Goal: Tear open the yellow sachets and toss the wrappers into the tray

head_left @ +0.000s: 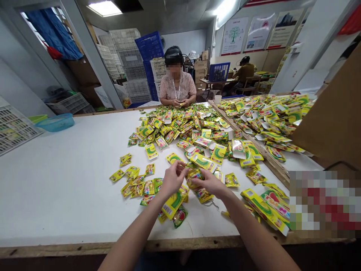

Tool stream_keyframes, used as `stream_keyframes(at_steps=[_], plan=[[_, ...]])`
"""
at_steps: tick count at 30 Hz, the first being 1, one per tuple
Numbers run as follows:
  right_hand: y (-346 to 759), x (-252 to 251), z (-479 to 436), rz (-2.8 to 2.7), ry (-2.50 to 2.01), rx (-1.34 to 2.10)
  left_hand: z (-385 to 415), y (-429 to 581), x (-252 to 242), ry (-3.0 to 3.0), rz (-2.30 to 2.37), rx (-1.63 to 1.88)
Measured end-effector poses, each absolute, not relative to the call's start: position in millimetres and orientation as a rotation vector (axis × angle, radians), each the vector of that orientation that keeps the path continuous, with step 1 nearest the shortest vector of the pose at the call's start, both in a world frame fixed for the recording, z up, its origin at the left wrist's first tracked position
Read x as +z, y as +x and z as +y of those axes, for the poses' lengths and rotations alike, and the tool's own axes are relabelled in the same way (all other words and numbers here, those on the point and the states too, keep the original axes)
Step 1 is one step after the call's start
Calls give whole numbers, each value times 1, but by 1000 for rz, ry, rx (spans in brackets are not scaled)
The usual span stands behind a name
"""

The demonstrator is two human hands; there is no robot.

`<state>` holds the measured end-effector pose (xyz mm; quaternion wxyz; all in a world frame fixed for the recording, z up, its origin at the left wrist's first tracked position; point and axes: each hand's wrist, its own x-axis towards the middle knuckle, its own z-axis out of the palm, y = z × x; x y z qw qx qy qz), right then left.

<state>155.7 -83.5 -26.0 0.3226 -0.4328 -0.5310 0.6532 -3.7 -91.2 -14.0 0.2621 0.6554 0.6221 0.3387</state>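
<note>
My left hand (pixel 172 179) and my right hand (pixel 210 183) are close together above a white table (pixel 70 180). Their fingers meet at a small yellow foil sachet (pixel 194 177), and my right hand seems to grip it. My left fingertips pinch at its edge, though the exact hold is hard to see. Many yellow-green printed sachets (pixel 180 131) lie in a loose heap beyond my hands. Others are scattered beneath my wrists, including a larger yellow packet (pixel 174 203) with a barcode.
A wooden rail (pixel 254 146) divides this table from a second heap of sachets (pixel 267 120). A person (pixel 177 84) sits across the table, hands together over sachets. A blue basket (pixel 55 122) and white crates (pixel 14 128) stand at the left; stacked crates rise behind.
</note>
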Motion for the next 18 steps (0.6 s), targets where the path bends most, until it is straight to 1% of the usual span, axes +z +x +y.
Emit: stream_keyframes(at_steps=[3,5,8,14,18], plan=[[164,-25,-71,-1251,-1288,1420,-52,-1,-11,1734,2131,555],[168,-25,-66,-1204,-1335,1313,-30,3,-16,1677,2254,418],[170,-24,-65,-1217,-1328,1307,-16,7,-27,1644,2318,291],[165,-24,-69,-1169,-1309,1289,-32,-14,-34,1658,2365,72],[162,-22,-72,-1141,-1263,1358,-38,-36,-32,1676,2455,78]])
